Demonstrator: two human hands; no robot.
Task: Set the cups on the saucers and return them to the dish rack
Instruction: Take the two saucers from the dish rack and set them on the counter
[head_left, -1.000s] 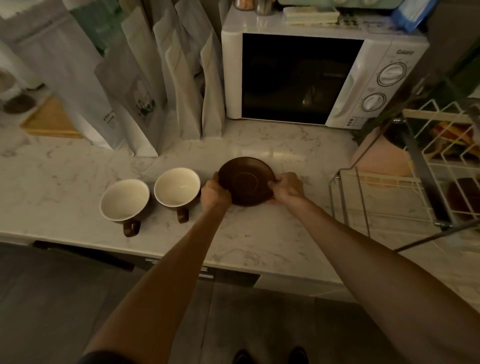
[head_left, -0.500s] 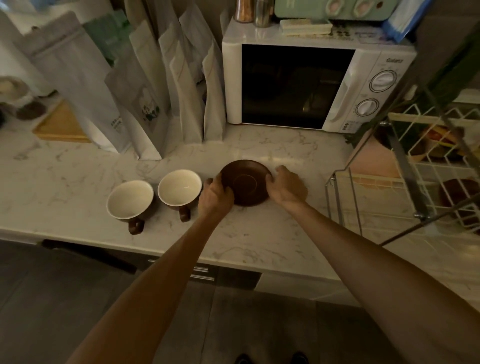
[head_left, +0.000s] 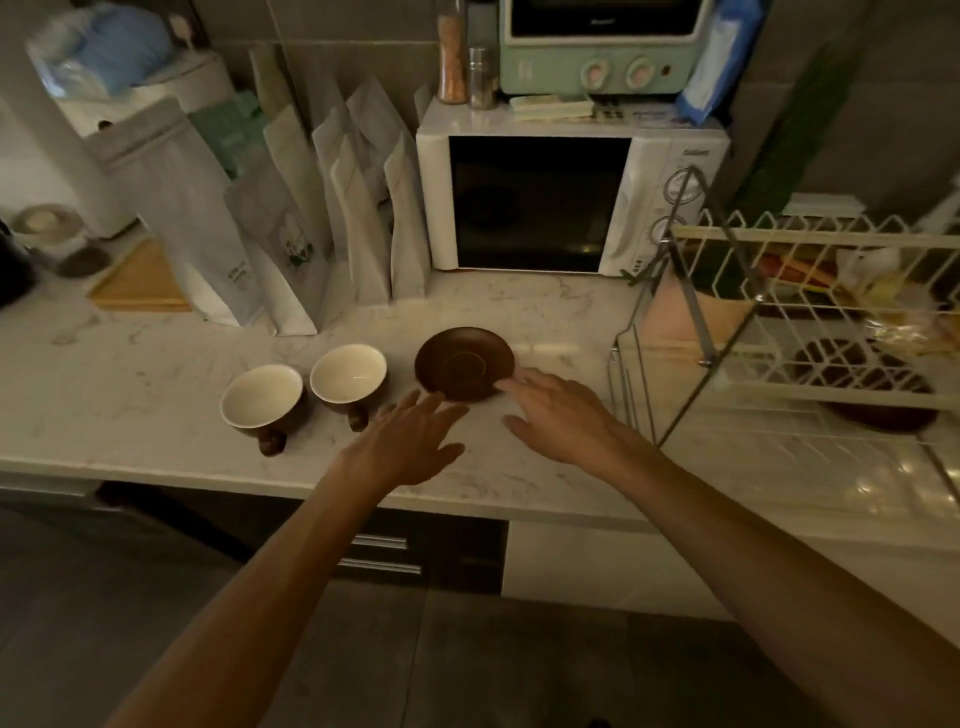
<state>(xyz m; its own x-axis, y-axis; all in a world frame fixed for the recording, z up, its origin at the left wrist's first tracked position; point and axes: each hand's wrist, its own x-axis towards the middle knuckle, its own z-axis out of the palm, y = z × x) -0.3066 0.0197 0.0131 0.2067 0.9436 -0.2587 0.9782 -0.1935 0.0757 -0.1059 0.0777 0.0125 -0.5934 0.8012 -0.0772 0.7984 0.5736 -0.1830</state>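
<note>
Hands released saucer (head_left: 464, 362) | left hand (head_left: 410, 441), right hand (head_left: 563, 410) spread open, empty

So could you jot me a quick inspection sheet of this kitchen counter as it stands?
Surface: marble counter, dimly lit.
Job's things: two cups side by side, upright, empty; brown saucer to their right, bare; dish rack at right, a dark dish on its lower shelf.
Clutter: paper bags, wooden board.
Hands: left hand and right hand open, holding nothing.
Cables: nothing seen.
Surroundings: microwave, mint oven atop it.
</note>
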